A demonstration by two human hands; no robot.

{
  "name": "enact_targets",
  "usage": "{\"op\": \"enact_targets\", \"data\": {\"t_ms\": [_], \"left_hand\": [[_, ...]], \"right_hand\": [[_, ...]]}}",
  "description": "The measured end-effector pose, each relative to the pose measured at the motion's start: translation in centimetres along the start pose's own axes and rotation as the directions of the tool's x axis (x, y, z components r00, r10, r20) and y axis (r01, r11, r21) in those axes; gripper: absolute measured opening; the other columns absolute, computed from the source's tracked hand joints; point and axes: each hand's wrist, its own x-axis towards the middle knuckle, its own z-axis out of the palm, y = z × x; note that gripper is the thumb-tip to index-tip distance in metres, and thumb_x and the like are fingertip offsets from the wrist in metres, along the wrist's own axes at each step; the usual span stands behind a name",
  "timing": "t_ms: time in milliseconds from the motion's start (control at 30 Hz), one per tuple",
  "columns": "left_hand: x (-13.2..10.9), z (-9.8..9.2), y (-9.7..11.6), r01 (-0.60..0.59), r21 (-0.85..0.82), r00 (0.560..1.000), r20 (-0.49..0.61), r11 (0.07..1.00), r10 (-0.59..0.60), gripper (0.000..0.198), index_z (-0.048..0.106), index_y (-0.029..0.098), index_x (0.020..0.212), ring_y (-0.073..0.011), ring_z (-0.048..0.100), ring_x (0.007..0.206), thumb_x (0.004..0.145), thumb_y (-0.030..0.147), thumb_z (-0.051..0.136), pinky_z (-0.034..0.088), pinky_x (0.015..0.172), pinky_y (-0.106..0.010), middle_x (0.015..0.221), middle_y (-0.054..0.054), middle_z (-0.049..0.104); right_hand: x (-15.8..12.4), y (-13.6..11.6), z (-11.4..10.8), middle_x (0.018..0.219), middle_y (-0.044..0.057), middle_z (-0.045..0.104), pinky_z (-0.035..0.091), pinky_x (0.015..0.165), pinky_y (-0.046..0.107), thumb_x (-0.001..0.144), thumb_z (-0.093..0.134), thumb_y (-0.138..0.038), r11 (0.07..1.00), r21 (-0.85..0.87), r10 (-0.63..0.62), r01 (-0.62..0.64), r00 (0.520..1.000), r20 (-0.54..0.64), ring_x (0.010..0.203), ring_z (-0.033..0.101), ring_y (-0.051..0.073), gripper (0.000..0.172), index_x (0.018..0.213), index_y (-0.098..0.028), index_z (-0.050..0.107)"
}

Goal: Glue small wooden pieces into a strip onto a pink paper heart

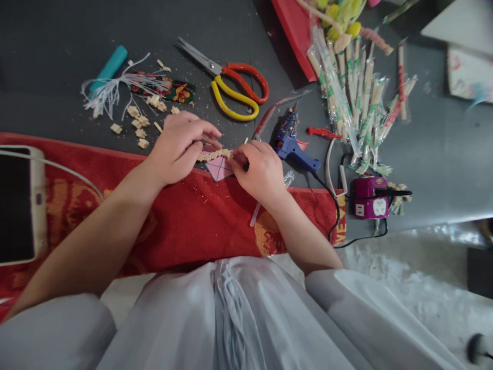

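A short beige strip [216, 154], knobbly like folded or woven straw, lies over a pink paper piece [219, 169] with dark crossing lines. The thumb and fingers of my right hand [264, 169] are closed in a pinch on the strip's right end. At the other end is my left hand [179, 149], its fingers loosely bent and reaching above the strip, with the thumb apart from the longer fingers. Whether its thumb touches the strip is hard to see. Small beige folded pieces [141, 122] are scattered beyond my left hand.
Scissors [234, 85] with red and yellow handles lie beyond my hands. A blue glue gun [295, 141] is at right, its cord by a purple power adapter [370, 198]. Wrapped sticks [354, 87], a teal tube [110, 69], white threads [123, 82] and a phone [38, 205] surround the red cloth [185, 221].
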Motion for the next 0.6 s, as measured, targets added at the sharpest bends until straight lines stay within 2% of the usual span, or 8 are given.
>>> {"op": "enact_targets", "data": {"t_ms": [200,333,467,600], "left_hand": [[0.1,-0.1,0.7,0.047,-0.001,0.999,-0.026,0.999,-0.047,0.041,0.069,0.030,0.130,-0.0330,0.073,0.109,0.097,0.024,0.044,0.048,0.102,-0.066,0.109,-0.001,0.088],[0.0,-0.1,0.1,-0.016,-0.007,1.000,-0.002,1.000,0.016,0.042,0.068,0.030,0.134,-0.0322,0.072,0.109,0.101,0.032,0.042,0.047,0.103,-0.067,0.110,0.001,0.088],[-0.1,0.0,-0.4,0.007,-0.006,1.000,0.003,1.000,-0.007,0.041,0.067,0.026,0.134,-0.0305,0.071,0.111,0.102,0.030,0.042,0.047,0.105,-0.065,0.112,0.000,0.088],[0.0,-0.1,0.2,-0.011,-0.012,1.000,-0.001,1.000,0.011,0.040,0.067,0.024,0.133,-0.0303,0.072,0.109,0.101,0.029,0.043,0.047,0.104,-0.064,0.111,0.000,0.088]], "right_hand": [[0.0,-0.1,0.0,0.098,0.010,0.077,0.058,0.095,0.044,0.097,0.065,-0.016,1.000,-0.020,0.001,-0.001,1.000,0.004,0.099,0.072,0.028,0.009,0.097,-0.021,0.072],[0.0,-0.1,0.0,0.097,0.009,0.077,0.058,0.094,0.043,0.097,0.065,-0.017,1.000,-0.021,-0.005,0.005,1.000,-0.005,0.097,0.072,0.027,0.008,0.096,-0.021,0.072],[0.0,-0.1,0.1,0.096,0.009,0.078,0.058,0.093,0.043,0.096,0.066,-0.016,1.000,-0.024,-0.013,0.013,1.000,-0.023,0.096,0.072,0.027,0.007,0.095,-0.020,0.072],[0.0,-0.1,0.2,0.097,0.009,0.078,0.059,0.094,0.043,0.095,0.067,-0.015,0.999,-0.033,-0.010,0.009,0.999,-0.030,0.096,0.073,0.027,0.007,0.094,-0.021,0.072]]}}
